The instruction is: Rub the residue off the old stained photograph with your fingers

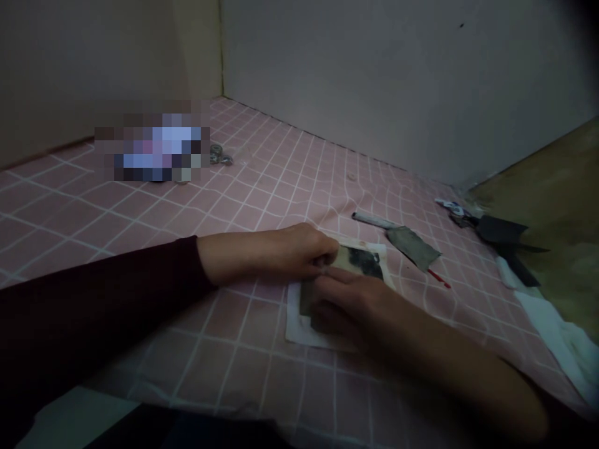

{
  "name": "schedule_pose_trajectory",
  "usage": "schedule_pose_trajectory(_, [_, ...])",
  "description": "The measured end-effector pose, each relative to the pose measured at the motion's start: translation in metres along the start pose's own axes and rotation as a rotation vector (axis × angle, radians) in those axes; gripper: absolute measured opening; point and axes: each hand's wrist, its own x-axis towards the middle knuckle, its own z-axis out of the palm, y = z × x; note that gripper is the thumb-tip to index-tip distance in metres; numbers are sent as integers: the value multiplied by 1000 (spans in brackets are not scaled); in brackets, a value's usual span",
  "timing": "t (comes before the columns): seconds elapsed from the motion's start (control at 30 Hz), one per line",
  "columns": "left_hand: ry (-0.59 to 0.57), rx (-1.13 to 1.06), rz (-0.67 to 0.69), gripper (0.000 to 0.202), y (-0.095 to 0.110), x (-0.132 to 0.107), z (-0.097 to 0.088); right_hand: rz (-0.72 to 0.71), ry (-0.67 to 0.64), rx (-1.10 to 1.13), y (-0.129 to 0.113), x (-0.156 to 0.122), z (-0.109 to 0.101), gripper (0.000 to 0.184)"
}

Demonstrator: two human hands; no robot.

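My left hand (299,252), its forearm in a dark maroon sleeve, comes in from the left. My right hand (355,305), with a bare forearm, comes in from the lower right. Their fingertips meet over a stained card (360,262) with dark blotches, and both seem to pinch it. Its grey-brown lower part runs under my right fingers. A white paper sheet (294,318) lies beneath the card and hands. All of this rests on a pink cloth with a white grid (243,218).
A grey abrasive-looking scrap (412,247), a white-and-grey stick (373,219) and a red mark (438,279) lie right of the hands. Black pointed pieces (503,229), white cloth (556,337), small metal rings (219,154) and a pixelated object (152,146) also lie about. Walls rise behind.
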Motion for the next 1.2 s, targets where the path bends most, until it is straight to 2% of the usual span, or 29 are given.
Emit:
schedule_pose_trajectory(0.1, [5, 12, 8, 4, 0, 1, 0, 50, -32, -18, 1, -2, -1, 20])
schedule_pose_trajectory(0.23, [-2, 21, -5, 8, -1, 2, 1, -21, 84, -15, -1, -2, 9, 16])
schedule_pose_trajectory(0.3, [-1, 27, -6, 8, -1, 2, 1, -18, 41, -6, -2, -3, 10, 16])
schedule_pose_trajectory(0.4, [5, 37, 4, 5, 0, 1, 1, 74, -84, -2, -3, -7, 7, 17])
schedule_pose_trajectory(0.57, [2, 36, 3, 8, 1, 1, 1, 24, 69, -37, -6, -6, 12, 17])
schedule_pose_trajectory(0.73, [5, 48, 9, 5, 1, 1, 0, 102, -82, -29, -5, -7, 7, 18])
schedule_pose_trajectory(0.8, [3, 49, 11, 8, 1, 1, 0, 100, -22, -39, -5, -6, 9, 17])
schedule_pose_trajectory(0.9, [1, 44, 7, 11, 0, 2, 1, 1, 111, -35, -6, -3, 15, 17])
schedule_pose_trajectory(0.97, [4, 43, 8, 9, 0, 2, 1, -6, 73, -18, -5, -3, 15, 17])
schedule_pose_trajectory(1.07, [10, 48, 12, 4, 0, 2, 1, 70, -28, -15, -4, -5, 12, 16])
schedule_pose_trajectory(1.2, [4, 47, 5, 7, 0, 2, 1, 8, 97, -50, -5, -2, 17, 16])
